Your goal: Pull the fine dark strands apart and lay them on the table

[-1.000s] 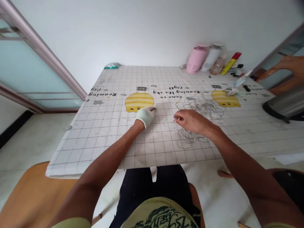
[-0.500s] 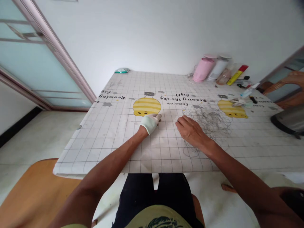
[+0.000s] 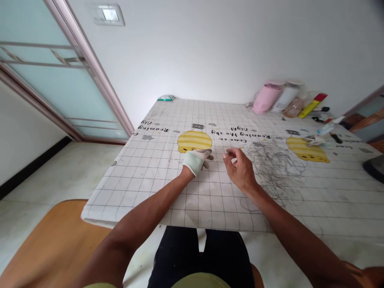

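Observation:
My left hand (image 3: pixel 196 161) wears a white glove with grey fingertips. It rests low over the table, below a printed yellow balloon figure (image 3: pixel 195 140), its fingers drawn together around something too small to make out. To the right, my bare right hand (image 3: pixel 241 168) is raised slightly, thumb and index finger apart and the other fingers curled, with nothing visible in it. Beside and partly behind that hand spreads a loose tangle of thin dark strands (image 3: pixel 274 168), lying on the checked tablecloth (image 3: pixel 156 172).
Along the wall stand a pink cylinder (image 3: pixel 266 98), a white cylinder (image 3: pixel 286 96), a clear bottle (image 3: pixel 294 107) and a yellow-red box (image 3: pixel 312 106). A crumpled glove (image 3: pixel 322 140) lies at right, near a dark-based appliance (image 3: pixel 375 168). A green-white packet (image 3: pixel 166 98) sits at the back left corner.
My right hand's thumb and index finger have parted from a closed pinch, and the hand has turned upward. My left fingers have loosened a little. The whole view has shifted.

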{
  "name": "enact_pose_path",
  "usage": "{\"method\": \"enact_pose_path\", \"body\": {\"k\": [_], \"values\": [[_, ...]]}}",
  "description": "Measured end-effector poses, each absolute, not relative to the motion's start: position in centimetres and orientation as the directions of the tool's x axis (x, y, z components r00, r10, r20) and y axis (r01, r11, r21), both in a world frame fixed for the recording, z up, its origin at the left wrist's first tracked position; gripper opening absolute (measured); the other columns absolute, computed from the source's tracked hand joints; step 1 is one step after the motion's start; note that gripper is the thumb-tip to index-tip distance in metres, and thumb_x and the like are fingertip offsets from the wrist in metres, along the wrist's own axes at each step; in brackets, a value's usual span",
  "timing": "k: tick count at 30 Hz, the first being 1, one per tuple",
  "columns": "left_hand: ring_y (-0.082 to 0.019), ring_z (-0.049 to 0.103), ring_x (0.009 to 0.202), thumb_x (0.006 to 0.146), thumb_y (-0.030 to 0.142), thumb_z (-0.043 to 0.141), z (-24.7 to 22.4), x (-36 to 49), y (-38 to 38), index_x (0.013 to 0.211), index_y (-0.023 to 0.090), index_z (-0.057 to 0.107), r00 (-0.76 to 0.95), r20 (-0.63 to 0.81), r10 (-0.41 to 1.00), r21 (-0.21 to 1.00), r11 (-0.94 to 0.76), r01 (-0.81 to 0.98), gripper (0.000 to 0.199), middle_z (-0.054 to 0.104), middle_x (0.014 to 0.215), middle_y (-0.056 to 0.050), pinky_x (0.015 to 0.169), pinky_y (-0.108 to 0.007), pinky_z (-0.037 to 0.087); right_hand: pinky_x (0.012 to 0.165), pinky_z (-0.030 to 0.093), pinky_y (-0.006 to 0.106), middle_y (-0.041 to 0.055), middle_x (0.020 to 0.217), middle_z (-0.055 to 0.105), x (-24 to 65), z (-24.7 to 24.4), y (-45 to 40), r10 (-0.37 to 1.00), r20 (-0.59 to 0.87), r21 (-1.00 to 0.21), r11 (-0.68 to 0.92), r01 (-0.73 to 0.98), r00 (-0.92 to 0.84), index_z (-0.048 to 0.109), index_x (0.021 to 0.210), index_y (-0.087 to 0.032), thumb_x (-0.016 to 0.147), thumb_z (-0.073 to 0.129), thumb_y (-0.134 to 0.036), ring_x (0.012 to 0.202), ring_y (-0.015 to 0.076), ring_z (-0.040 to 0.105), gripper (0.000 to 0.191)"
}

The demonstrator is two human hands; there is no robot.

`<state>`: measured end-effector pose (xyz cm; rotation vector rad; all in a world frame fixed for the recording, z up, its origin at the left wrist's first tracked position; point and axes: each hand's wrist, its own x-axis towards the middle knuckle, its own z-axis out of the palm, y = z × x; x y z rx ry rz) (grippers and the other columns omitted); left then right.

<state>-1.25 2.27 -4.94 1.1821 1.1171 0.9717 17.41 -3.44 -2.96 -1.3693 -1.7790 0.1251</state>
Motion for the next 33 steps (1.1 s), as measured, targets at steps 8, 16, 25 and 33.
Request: {"method": "enact_pose_path", "body": {"k": [8, 16, 25, 33], "values": [[-0.011, 0.065, 0.052, 0.095, 0.036, 0.062, -5.2, -0.7, 2.4, 0.118, 0.017, 0.076, 0.15, -0.154, 0.977, 0.988, 0.151, 0.033, 0.033, 0.077, 0.104, -0.009, 0.043, -0.023, 0.045, 0.06, 0.054, 0.031, 0.0045, 0.077, 0.076, 15.4, -3.3, -3.5, 0.952, 0.299, -0.847, 0.236, 0.476, 0.062, 0.069, 0.091, -0.021, 0.097, 0.06, -0.058, 0.061, 0.0189, 0.069, 0.038], [-0.022, 0.076, 0.08, 0.088, 0.019, 0.073, -4.2, -0.7, 1.9, 0.115, 0.006, 0.071, 0.179, -0.171, 0.969, 0.903, 0.227, -0.365, 0.03, 0.077, 0.099, -0.016, 0.077, -0.036, 0.064, 0.043, 0.048, 0.026, 0.0061, 0.073, 0.075, 15.8, -3.4, -2.0, 0.969, 0.193, -0.968, 0.162, 0.19, 0.157, 0.073, 0.088, -0.018, 0.091, 0.069, -0.045, 0.054, 0.0173, 0.067, 0.027], [-0.021, 0.073, 0.086, 0.084, 0.019, 0.079, -4.0, -1.0, 2.0, 0.1, 0.007, 0.07, 0.25, -0.113, 0.962, 0.75, 0.248, -0.614, 0.022, 0.073, 0.094, -0.013, 0.09, -0.039, 0.058, 0.042, 0.046, 0.025, 0.0063, 0.072, 0.074, 15.4, -3.5, -0.4, 0.975, 0.168, -0.985, 0.172, -0.016, 0.145, 0.074, 0.086, -0.017, 0.086, 0.077, -0.043, 0.052, 0.0148, 0.064, 0.026], [-0.009, 0.055, 0.068, 0.074, 0.034, 0.085, -5.5, -1.6, 3.0, 0.097, 0.011, 0.076, 0.248, -0.117, 0.962, 0.872, 0.219, -0.438, 0.034, 0.064, 0.08, -0.003, 0.068, -0.024, 0.044, 0.043, 0.046, 0.025, 0.0047, 0.071, 0.072, 15.2, -3.5, -0.4, 0.979, 0.194, -0.981, 0.196, -0.017, 0.063, 0.073, 0.081, -0.017, 0.087, 0.077, -0.045, 0.053, 0.0139, 0.063, 0.029]]}}
